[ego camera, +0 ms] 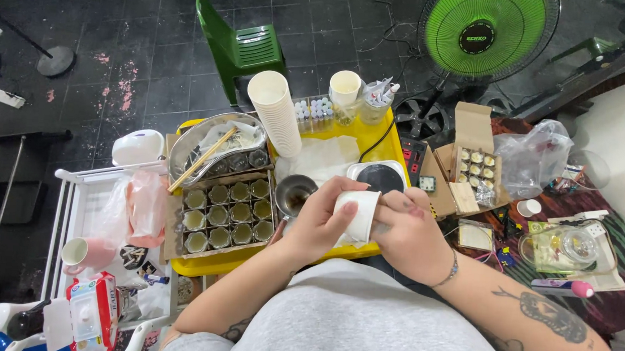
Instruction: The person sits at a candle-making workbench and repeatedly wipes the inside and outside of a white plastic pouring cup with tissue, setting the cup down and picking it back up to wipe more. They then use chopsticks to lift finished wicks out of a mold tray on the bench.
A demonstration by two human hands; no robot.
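Note:
Both my hands hold one white paper cup [360, 213] on its side over the near edge of the yellow table [214, 263]. My left hand [319, 219] wraps it from the left, thumb on top. My right hand [408, 232] grips it from the right. Just left of my left hand stands a small metal pot [295, 193] with dark liquid. Beyond the cup lies a round black scale plate [380, 177]. A cardboard tray [226, 213] of several small glass jars sits further left.
A tall stack of white paper cups [277, 110], a metal bowl [213, 146] with chopsticks and small bottles crowd the table's far side. A green fan [486, 28] and green chair [241, 47] stand behind. A box of jars [473, 167] and clutter lie right; a white rack [86, 205] stands left.

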